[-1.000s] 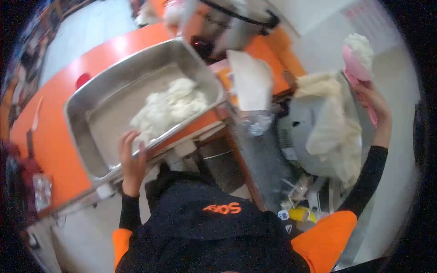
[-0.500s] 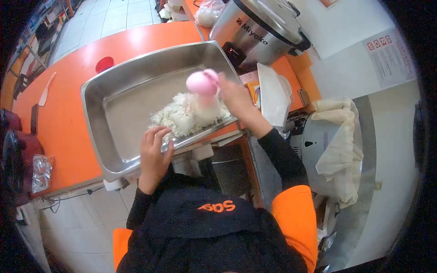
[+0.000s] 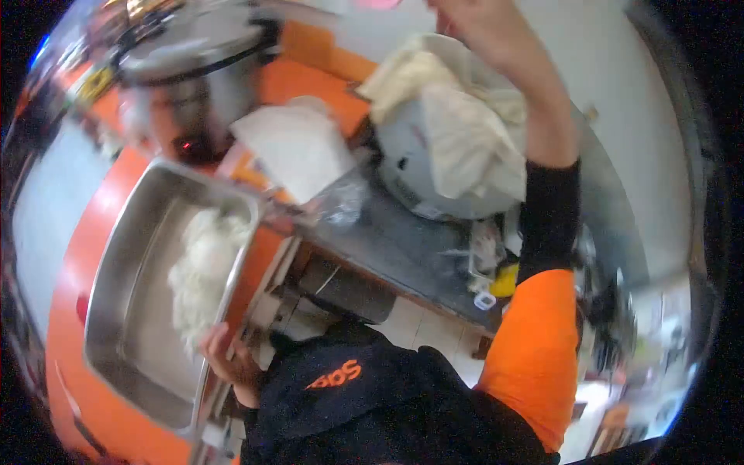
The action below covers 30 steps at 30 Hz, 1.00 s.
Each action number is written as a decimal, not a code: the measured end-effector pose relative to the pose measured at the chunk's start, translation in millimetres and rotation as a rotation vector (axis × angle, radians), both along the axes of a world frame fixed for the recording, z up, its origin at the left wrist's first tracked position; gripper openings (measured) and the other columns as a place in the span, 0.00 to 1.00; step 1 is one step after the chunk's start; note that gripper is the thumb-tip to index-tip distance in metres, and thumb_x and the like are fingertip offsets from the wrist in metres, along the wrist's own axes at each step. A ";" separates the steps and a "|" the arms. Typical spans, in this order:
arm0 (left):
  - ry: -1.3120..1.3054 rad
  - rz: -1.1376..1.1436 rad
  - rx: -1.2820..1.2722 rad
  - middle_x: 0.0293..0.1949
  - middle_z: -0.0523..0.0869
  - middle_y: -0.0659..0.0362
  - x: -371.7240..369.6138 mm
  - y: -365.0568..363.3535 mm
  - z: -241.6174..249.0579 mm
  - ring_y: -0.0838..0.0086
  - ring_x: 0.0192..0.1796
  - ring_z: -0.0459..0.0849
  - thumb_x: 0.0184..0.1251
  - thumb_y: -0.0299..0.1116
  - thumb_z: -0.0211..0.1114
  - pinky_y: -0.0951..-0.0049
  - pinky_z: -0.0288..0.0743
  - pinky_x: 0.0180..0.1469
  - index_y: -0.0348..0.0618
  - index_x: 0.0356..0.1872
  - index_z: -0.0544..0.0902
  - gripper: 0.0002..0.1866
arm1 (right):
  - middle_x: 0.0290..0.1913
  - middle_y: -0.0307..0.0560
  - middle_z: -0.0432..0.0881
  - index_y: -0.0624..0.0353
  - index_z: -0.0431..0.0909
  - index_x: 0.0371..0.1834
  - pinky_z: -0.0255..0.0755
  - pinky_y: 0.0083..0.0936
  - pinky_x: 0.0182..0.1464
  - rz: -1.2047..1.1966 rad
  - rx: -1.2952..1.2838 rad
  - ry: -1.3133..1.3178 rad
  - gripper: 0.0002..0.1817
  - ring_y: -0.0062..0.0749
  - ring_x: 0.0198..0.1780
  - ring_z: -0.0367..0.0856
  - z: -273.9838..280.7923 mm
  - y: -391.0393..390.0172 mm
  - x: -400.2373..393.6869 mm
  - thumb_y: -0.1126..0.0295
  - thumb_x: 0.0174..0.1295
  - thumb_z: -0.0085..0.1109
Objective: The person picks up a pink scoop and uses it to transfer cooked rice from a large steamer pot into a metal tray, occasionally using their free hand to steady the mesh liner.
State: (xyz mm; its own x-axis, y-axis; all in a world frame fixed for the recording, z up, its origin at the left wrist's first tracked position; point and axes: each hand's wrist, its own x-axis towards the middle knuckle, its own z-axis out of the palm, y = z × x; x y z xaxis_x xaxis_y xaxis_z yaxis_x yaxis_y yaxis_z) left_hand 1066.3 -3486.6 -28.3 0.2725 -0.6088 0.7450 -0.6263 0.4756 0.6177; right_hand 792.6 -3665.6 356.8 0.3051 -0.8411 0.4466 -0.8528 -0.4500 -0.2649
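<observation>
A steel tray stands on the orange counter, with a mound of white rice along its near side. At the tray's near rim is my left hand, blurred, its fingers somewhat apart and holding nothing. My right hand is raised at the top edge of the view, above the cloth-draped container, its fingers closed on the handle of a pink scoop. Most of the scoop is cut off by the frame.
A large steel rice cooker stands behind the tray. White sheets lie beside it. A grey container draped with cream cloth sits on the dark surface, near a clear plastic bag.
The view has turned to the right. My right hand has lifted the pink scoop away from the rice, up past the cloth-draped container. My left hand remains at the tray's rim.
</observation>
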 end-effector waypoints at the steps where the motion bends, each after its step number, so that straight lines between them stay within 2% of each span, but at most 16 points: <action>1: 0.024 -0.119 0.008 0.41 0.78 0.50 -19.8 -12.4 1.7 0.59 0.44 0.76 0.50 0.19 0.57 0.62 0.69 0.48 0.38 0.41 0.75 0.14 | 0.41 0.54 0.79 0.65 0.65 0.54 0.74 0.35 0.49 0.034 -0.160 0.007 0.23 0.42 0.41 0.78 12.1 -1.3 -36.9 0.56 0.70 0.36; 3: 0.060 -0.332 0.032 0.40 0.78 0.51 -66.4 -29.3 8.3 0.59 0.43 0.77 0.48 0.19 0.57 0.63 0.70 0.47 0.39 0.41 0.75 0.15 | 0.44 0.55 0.79 0.65 0.65 0.55 0.73 0.35 0.49 -0.167 -0.221 0.024 0.25 0.42 0.44 0.77 37.2 12.0 -96.5 0.54 0.69 0.38; 5: -0.063 -0.464 0.076 0.40 0.78 0.52 -110.9 -46.1 -4.2 0.59 0.43 0.76 0.47 0.20 0.58 0.63 0.70 0.46 0.39 0.41 0.75 0.16 | 0.46 0.53 0.78 0.65 0.66 0.57 0.73 0.34 0.47 -0.510 -0.273 0.136 0.27 0.41 0.46 0.77 58.5 13.0 -159.1 0.52 0.68 0.40; 7: -0.132 -0.596 0.205 0.40 0.78 0.53 -153.8 -58.5 -6.0 0.58 0.44 0.75 0.45 0.22 0.61 0.62 0.68 0.48 0.40 0.42 0.76 0.18 | 0.38 0.57 0.79 0.59 0.67 0.51 0.71 0.40 0.42 -0.406 -0.291 0.377 0.17 0.49 0.41 0.78 46.8 -23.4 -295.4 0.61 0.64 0.44; 8: -0.172 -0.624 0.220 0.42 0.77 0.52 -175.9 -61.5 -21.8 0.57 0.46 0.75 0.45 0.22 0.62 0.61 0.67 0.49 0.40 0.43 0.75 0.19 | 0.34 0.59 0.79 0.57 0.67 0.48 0.70 0.44 0.40 -0.346 -0.299 0.500 0.13 0.53 0.38 0.79 38.8 -32.2 -347.4 0.65 0.62 0.47; 10: -0.210 -0.656 0.263 0.45 0.76 0.51 -214.2 -68.6 -48.5 0.55 0.49 0.73 0.45 0.23 0.63 0.59 0.66 0.50 0.40 0.45 0.75 0.21 | 0.36 0.58 0.80 0.59 0.68 0.45 0.71 0.41 0.41 -0.656 -0.130 0.711 0.11 0.52 0.39 0.79 8.0 -18.6 -333.7 0.66 0.63 0.44; 12: -0.224 -0.669 0.319 0.48 0.74 0.49 -258.5 -73.0 -55.3 0.53 0.51 0.71 0.45 0.22 0.63 0.57 0.65 0.52 0.40 0.47 0.73 0.22 | 0.36 0.58 0.80 0.61 0.69 0.42 0.73 0.42 0.39 -0.752 -0.046 0.718 0.11 0.52 0.38 0.80 -38.5 -46.6 -387.1 0.67 0.60 0.46; 15: -0.212 -0.631 0.367 0.51 0.71 0.47 -307.3 -84.4 -79.8 0.51 0.54 0.69 0.46 0.24 0.64 0.54 0.63 0.54 0.40 0.49 0.72 0.24 | 0.34 0.57 0.81 0.63 0.71 0.41 0.74 0.42 0.36 -0.683 0.046 0.790 0.14 0.50 0.36 0.82 -94.2 -80.0 -429.2 0.66 0.54 0.53; 16: -0.223 -0.589 0.402 0.52 0.71 0.46 -318.8 -86.7 -84.4 0.50 0.55 0.67 0.48 0.28 0.64 0.53 0.61 0.56 0.40 0.51 0.71 0.25 | 0.33 0.56 0.82 0.64 0.71 0.40 0.74 0.42 0.34 -0.642 0.041 0.858 0.15 0.48 0.35 0.82 -108.4 -91.5 -441.0 0.66 0.52 0.55; 18: -0.217 -0.477 0.481 0.52 0.71 0.46 -330.1 -84.7 -112.8 0.50 0.55 0.68 0.49 0.31 0.64 0.53 0.61 0.56 0.41 0.50 0.71 0.24 | 0.31 0.55 0.82 0.64 0.72 0.39 0.75 0.39 0.32 -0.512 -0.143 0.901 0.14 0.45 0.33 0.83 -148.9 -125.7 -488.1 0.68 0.52 0.55; 19: -0.214 -0.420 0.523 0.52 0.71 0.47 -334.2 -85.5 -117.8 0.50 0.55 0.68 0.50 0.32 0.64 0.53 0.61 0.56 0.41 0.50 0.72 0.23 | 0.30 0.55 0.82 0.64 0.72 0.38 0.75 0.38 0.31 -0.444 -0.231 0.919 0.13 0.44 0.32 0.83 -154.9 -135.4 -492.3 0.69 0.52 0.55; 22: -0.352 -0.390 0.509 0.51 0.72 0.47 -334.2 -88.4 -116.6 0.51 0.54 0.69 0.50 0.36 0.64 0.52 0.61 0.56 0.42 0.48 0.73 0.23 | 0.26 0.53 0.81 0.65 0.72 0.37 0.75 0.35 0.27 -0.595 -0.101 0.974 0.11 0.41 0.29 0.83 -163.4 -164.2 -461.0 0.72 0.51 0.54; 25: -0.372 -0.329 0.473 0.49 0.73 0.48 -333.6 -88.7 -128.2 0.52 0.52 0.71 0.47 0.39 0.65 0.53 0.63 0.55 0.44 0.47 0.73 0.23 | 0.24 0.51 0.81 0.65 0.72 0.37 0.75 0.34 0.26 -0.613 -0.112 0.962 0.11 0.40 0.27 0.83 -169.3 -185.9 -458.6 0.72 0.51 0.54; 30: -0.403 -0.332 0.455 0.48 0.74 0.49 -329.7 -85.4 -142.4 0.53 0.51 0.72 0.46 0.43 0.65 0.53 0.64 0.53 0.44 0.46 0.74 0.24 | 0.24 0.51 0.81 0.62 0.74 0.34 0.75 0.34 0.27 -0.476 -0.049 1.066 0.08 0.41 0.26 0.83 -164.0 -192.8 -456.3 0.71 0.51 0.55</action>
State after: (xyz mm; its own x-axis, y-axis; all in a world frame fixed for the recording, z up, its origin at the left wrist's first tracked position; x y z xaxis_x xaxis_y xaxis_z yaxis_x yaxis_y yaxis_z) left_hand 736.6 -3572.0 -170.7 -0.2264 -0.8882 0.3998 -0.7147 0.4303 0.5513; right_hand 336.4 -3858.3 192.8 0.2034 -0.9605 0.1899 -0.7185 -0.0146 0.6954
